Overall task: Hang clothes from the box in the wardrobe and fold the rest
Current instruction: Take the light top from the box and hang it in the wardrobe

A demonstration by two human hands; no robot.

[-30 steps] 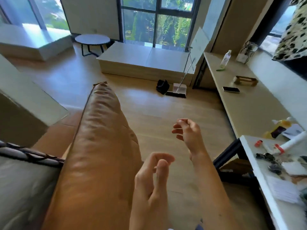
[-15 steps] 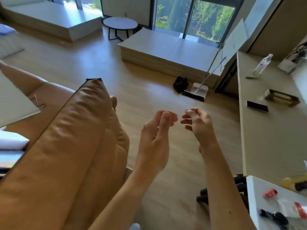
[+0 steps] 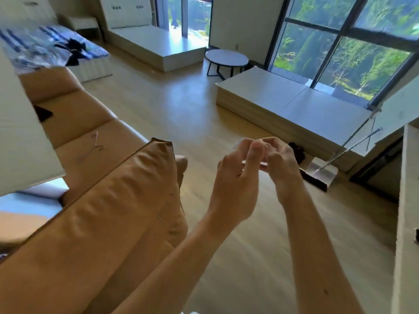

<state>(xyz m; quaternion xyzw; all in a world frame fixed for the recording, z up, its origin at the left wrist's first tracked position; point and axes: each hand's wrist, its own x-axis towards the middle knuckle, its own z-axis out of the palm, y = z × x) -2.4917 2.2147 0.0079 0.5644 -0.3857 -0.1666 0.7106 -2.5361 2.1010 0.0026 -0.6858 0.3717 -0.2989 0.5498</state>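
My left hand and right hand meet fingertip to fingertip over the floor, grasping nothing I can make out. No box or wardrobe in view; clothes lie on the distant bed, risking being overlooked.

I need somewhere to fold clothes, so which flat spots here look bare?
The low platform under the big window and the round side table look bare. So does the wood floor between sofa and platform. The bed is cluttered with dark clothes; the sofa seat holds small items.
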